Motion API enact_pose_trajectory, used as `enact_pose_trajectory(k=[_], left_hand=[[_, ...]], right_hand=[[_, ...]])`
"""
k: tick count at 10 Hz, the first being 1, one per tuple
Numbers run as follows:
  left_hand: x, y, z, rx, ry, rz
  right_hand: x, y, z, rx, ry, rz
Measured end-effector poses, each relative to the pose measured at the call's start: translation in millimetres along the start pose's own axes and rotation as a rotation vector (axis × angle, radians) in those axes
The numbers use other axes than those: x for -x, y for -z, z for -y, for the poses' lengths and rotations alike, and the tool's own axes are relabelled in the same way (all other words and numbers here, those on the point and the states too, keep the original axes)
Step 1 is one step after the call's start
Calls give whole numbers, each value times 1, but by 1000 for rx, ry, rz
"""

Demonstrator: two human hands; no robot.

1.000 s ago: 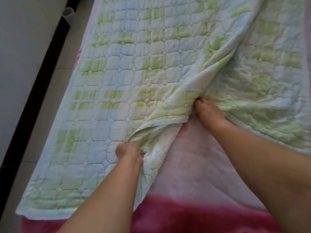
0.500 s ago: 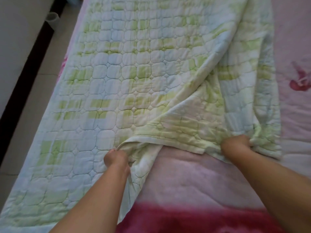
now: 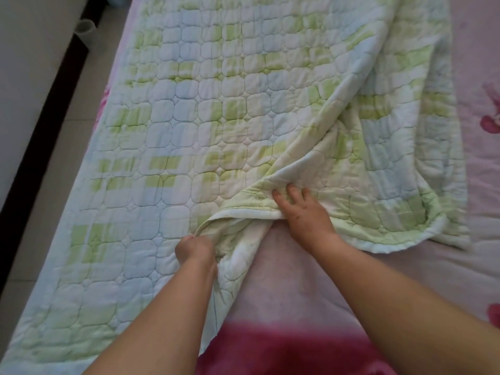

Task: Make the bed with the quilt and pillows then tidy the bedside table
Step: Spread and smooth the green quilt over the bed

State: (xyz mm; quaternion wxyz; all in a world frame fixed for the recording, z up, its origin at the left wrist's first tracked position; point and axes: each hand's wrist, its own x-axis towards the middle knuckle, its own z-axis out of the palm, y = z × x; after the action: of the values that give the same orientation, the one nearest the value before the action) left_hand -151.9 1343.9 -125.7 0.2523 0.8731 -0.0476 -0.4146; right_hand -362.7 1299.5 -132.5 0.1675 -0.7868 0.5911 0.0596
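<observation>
A green-and-white checked quilt (image 3: pixel 216 104) lies spread over the left part of the bed, its right portion folded and bunched. My left hand (image 3: pixel 196 249) grips a gathered fold at the quilt's near edge, fingers curled into the cloth. My right hand (image 3: pixel 303 212) sits a little further right on the same edge, where a flap is turned over. Its fingers lie on top of the cloth and the thumb is hidden beneath, so it holds the edge. No pillows or bedside table are in view.
A pink bedsheet (image 3: pixel 297 280) with red flowers shows under and to the right of the quilt, with a dark red band (image 3: pixel 284 353) nearest me. Left of the bed run a tiled floor (image 3: pixel 81 85), a dark strip (image 3: pixel 40 131) and a small clear cup (image 3: pixel 85 27).
My right hand pulled the quilt's folded part out to the right, then came back left to the turned-over flap near my left hand. My left hand kept its grip.
</observation>
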Motion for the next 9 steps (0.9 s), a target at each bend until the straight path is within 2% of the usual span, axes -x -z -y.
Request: enact_pose_trajectory(k=[1, 3, 4, 5, 6, 7, 8, 9], left_hand=[[3, -2, 0, 36, 3, 51], [28, 1, 5, 151, -103, 92], [48, 9, 14, 145, -215, 208], [63, 13, 33, -39, -447, 298], [94, 10, 57, -380, -792, 482], [133, 0, 83, -753, -968, 707], [160, -18, 101, -937, -1014, 802], [168, -36, 116, -1041, -1048, 835]], right_hand=[[-10, -9, -2, 92, 222, -262], [9, 5, -9, 74, 190, -132], [44, 8, -27, 167, 174, -27], [82, 14, -46, 290, 99, 147], [118, 24, -72, 458, 10, 333], [162, 39, -102, 540, -70, 472], [191, 49, -123, 515, -150, 548], [210, 46, -137, 523, -210, 557]])
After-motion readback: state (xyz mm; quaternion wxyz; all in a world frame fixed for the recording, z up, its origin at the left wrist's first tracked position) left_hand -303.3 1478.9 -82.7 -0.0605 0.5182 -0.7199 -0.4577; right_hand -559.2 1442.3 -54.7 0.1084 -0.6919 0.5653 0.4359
